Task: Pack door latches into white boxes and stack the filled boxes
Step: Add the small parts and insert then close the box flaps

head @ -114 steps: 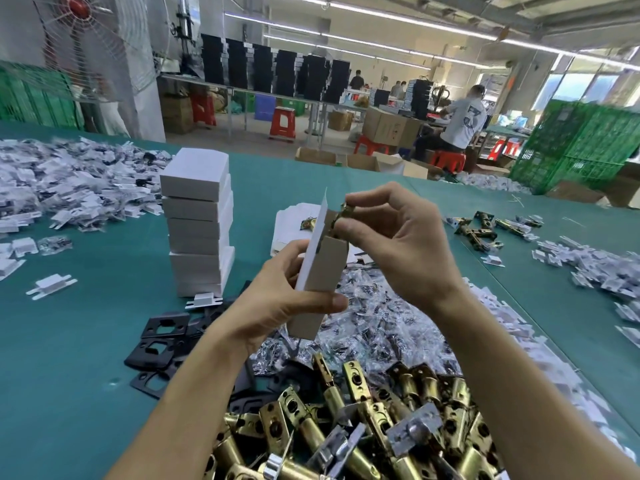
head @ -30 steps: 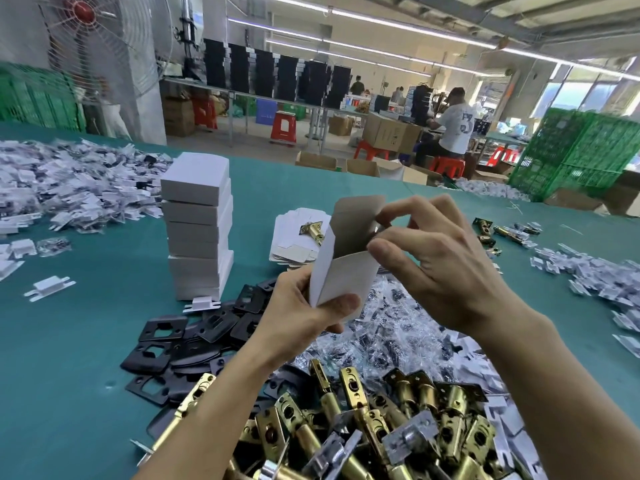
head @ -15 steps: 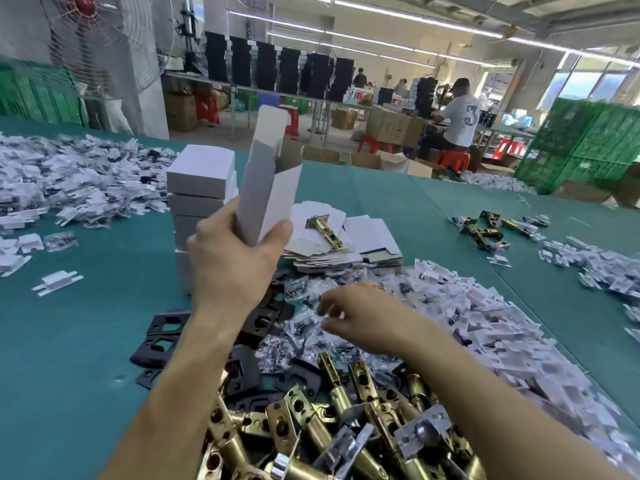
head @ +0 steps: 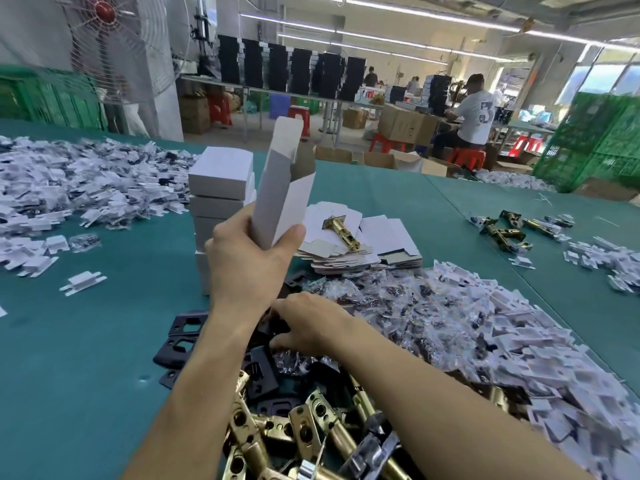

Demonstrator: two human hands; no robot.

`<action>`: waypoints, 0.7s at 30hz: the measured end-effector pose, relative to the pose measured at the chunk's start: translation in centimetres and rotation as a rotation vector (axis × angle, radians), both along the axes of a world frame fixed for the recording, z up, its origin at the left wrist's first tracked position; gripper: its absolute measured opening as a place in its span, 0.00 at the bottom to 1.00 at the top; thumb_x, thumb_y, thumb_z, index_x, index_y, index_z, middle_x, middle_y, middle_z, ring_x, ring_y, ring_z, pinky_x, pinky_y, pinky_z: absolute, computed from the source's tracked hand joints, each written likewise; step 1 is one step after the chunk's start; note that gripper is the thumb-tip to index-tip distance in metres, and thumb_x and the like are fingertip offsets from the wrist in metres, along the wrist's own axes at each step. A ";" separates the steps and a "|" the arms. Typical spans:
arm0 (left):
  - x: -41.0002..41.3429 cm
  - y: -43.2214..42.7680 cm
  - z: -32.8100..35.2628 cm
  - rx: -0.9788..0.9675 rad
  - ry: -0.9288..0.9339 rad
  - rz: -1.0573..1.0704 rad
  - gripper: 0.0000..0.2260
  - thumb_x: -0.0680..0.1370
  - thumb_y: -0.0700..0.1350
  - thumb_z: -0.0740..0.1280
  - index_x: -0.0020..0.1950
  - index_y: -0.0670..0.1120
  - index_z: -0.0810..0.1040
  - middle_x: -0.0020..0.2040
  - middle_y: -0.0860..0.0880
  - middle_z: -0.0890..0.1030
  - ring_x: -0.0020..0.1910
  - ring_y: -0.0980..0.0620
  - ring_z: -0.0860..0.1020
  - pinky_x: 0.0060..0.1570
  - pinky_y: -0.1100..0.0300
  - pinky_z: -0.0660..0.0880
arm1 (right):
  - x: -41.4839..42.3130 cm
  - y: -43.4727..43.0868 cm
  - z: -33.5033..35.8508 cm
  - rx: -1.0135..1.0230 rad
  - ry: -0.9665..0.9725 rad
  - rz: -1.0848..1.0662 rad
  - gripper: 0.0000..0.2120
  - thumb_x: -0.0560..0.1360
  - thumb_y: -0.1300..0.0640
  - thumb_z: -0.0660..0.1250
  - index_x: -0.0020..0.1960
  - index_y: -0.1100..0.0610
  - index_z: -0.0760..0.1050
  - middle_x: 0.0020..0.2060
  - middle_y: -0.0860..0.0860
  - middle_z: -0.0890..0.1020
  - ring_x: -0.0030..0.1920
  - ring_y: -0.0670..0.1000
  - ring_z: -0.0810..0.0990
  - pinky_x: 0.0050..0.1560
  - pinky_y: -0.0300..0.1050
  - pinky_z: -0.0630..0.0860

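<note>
White card: box (head: pixel 280 199), top flap open, gripped upright by left hand (head: pixel 249 261) at frame centre, before the stack of filled boxes (head: pixel 220 188). Right hand (head: pixel 311 323) has left the box mouth and dropped onto the black plates (head: pixel 180 334), lower centre; grip there cannot be told. Judgement: fetching another part, closing pending.

A plain white box (head: pixel 280 202), grey-brown inside, is in the left hand (head: pixel 247 261). Below the right hand (head: pixel 308 327) lie shiny gold latches (head: pixel 311 431). Beside it are matte black plates (head: pixel 164 356) on a teal table (head: pixel 86 358).
</note>
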State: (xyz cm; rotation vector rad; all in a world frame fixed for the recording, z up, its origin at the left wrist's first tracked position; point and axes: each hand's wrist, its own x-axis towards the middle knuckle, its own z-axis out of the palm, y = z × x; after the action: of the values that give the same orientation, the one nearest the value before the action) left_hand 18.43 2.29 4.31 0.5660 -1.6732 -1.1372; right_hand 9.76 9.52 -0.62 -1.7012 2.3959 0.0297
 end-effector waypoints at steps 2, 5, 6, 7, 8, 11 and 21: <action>0.0 0.1 -0.1 0.038 -0.002 -0.029 0.11 0.65 0.56 0.76 0.43 0.55 0.81 0.39 0.56 0.84 0.39 0.48 0.84 0.36 0.47 0.83 | -0.1 0.1 0.1 -0.013 -0.039 -0.031 0.16 0.78 0.50 0.66 0.61 0.56 0.74 0.57 0.58 0.79 0.58 0.61 0.78 0.56 0.56 0.77; 0.0 0.4 0.1 0.064 0.023 -0.080 0.09 0.68 0.50 0.79 0.41 0.58 0.80 0.38 0.55 0.84 0.33 0.52 0.83 0.30 0.51 0.83 | -0.3 0.7 0.9 -0.127 -0.062 -0.142 0.11 0.79 0.57 0.60 0.59 0.56 0.77 0.54 0.61 0.80 0.54 0.64 0.79 0.52 0.57 0.78; 0.0 0.5 0.2 0.079 0.029 -0.100 0.10 0.70 0.47 0.80 0.43 0.58 0.81 0.38 0.55 0.84 0.33 0.52 0.83 0.30 0.52 0.82 | -0.6 1.1 1.3 -0.199 -0.082 -0.192 0.11 0.79 0.60 0.59 0.57 0.56 0.78 0.51 0.60 0.81 0.51 0.63 0.80 0.51 0.57 0.79; 0.0 0.5 0.2 0.099 0.033 -0.122 0.09 0.70 0.46 0.80 0.45 0.56 0.82 0.39 0.55 0.85 0.34 0.52 0.84 0.30 0.52 0.82 | -0.8 1.7 1.9 -0.288 -0.140 -0.253 0.11 0.80 0.62 0.60 0.55 0.56 0.80 0.48 0.59 0.82 0.47 0.61 0.82 0.49 0.57 0.80; 0.0 0.5 0.2 0.124 0.038 -0.144 0.09 0.71 0.45 0.80 0.47 0.53 0.83 0.40 0.54 0.85 0.35 0.51 0.84 0.31 0.52 0.83 | -1.3 2.4 2.7 -0.382 -0.226 -0.320 0.12 0.80 0.63 0.60 0.56 0.56 0.81 0.45 0.56 0.83 0.42 0.57 0.83 0.46 0.56 0.82; 0.0 0.6 0.0 0.139 0.018 -0.198 0.12 0.70 0.45 0.80 0.52 0.47 0.84 0.43 0.51 0.86 0.37 0.49 0.84 0.34 0.50 0.83 | -2.9 5.3 5.7 -0.653 -0.403 -0.516 0.15 0.83 0.64 0.56 0.62 0.56 0.79 0.47 0.57 0.82 0.38 0.55 0.84 0.36 0.50 0.84; -0.7 2.0 -1.2 0.105 -0.088 -0.491 0.12 0.69 0.39 0.80 0.47 0.50 0.84 0.42 0.47 0.82 0.35 0.49 0.78 0.35 0.47 0.81 | -1.7 13.7 15.2 -1.034 -0.779 -0.368 0.12 0.79 0.65 0.65 0.60 0.56 0.68 0.49 0.61 0.81 0.34 0.61 0.85 0.23 0.48 0.79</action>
State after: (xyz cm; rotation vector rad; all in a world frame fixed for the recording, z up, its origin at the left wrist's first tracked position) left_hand 17.69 4.29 3.15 0.2739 -1.8953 -1.5759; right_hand 8.02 23.20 14.55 -1.0775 2.0738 -1.7930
